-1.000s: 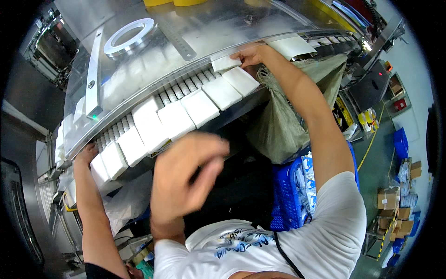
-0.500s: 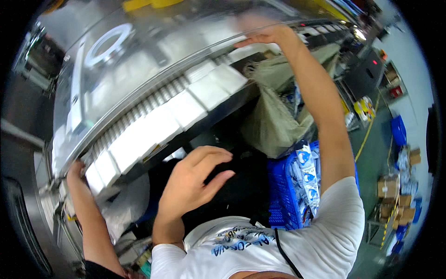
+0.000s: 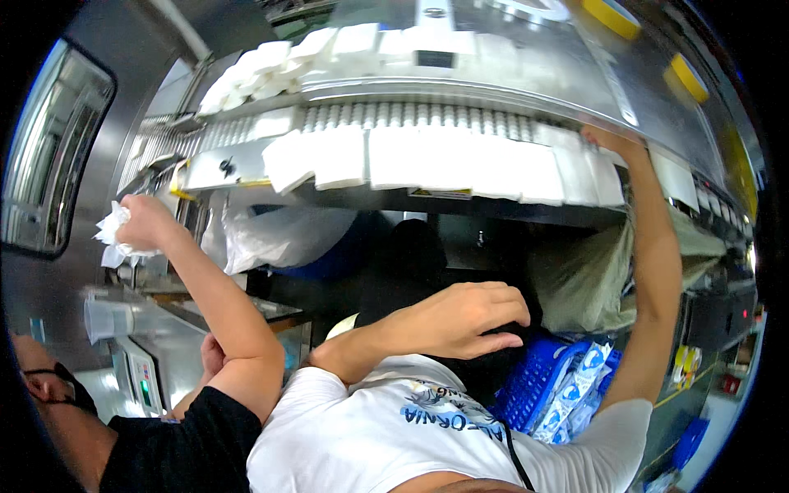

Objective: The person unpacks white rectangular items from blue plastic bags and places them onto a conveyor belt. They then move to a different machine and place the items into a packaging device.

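Observation:
Over my lap, my left hand hangs in the air, fingers loosely curved and thumb apart, with nothing in it. My right arm stretches up to the far right of the conveyor, where my right hand is at the edge of the clear cover. Its fingers are partly hidden there, so I cannot tell whether they hold anything. Beside that hand lies a row of white flat pads, looking like folded tissues, along the front of the roller conveyor.
At the left, a co-worker in a black sleeve grips a crumpled white sheet. A blue basket with blue-and-white packets stands by my right side. Under the conveyor hang a greenish sack and a clear plastic bag. A scale stands lower left.
The view has swung left, bringing the co-worker and the scale into sight. The co-worker's hand has come away from the conveyor end with a white sheet. My left hand stays raised and empty.

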Demonstrator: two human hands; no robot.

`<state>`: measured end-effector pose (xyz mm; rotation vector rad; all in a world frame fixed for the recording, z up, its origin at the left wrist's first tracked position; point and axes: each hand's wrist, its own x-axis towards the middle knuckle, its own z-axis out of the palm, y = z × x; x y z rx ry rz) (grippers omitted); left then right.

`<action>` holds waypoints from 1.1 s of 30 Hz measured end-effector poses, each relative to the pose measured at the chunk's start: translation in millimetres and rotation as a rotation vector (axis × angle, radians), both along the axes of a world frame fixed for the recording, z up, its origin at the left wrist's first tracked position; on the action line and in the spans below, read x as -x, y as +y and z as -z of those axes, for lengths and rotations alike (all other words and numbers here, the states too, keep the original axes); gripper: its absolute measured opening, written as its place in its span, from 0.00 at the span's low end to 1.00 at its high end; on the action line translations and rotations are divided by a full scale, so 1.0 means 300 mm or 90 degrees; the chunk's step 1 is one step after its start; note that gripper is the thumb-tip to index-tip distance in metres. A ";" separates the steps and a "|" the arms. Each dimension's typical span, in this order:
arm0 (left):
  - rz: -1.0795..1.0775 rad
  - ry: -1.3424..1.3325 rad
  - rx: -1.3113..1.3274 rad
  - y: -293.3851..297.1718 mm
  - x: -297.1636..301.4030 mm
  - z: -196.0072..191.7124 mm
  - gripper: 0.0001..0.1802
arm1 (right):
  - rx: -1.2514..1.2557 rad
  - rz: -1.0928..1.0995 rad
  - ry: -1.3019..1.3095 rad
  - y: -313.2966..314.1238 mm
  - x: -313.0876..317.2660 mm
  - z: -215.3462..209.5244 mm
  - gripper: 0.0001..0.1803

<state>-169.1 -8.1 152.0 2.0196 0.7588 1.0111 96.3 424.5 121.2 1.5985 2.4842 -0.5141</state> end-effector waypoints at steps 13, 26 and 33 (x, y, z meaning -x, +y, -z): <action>-0.698 0.424 -0.196 -0.005 0.668 -0.018 0.65 | -0.313 -0.418 0.367 -0.980 0.525 -0.244 0.53; -0.573 0.447 -0.224 0.018 0.882 0.118 0.39 | -0.468 -0.445 0.245 -1.068 1.145 -0.021 0.21; -0.767 -0.361 0.214 -0.017 0.951 0.105 0.24 | -0.088 -0.164 0.365 -0.567 0.869 -0.262 0.23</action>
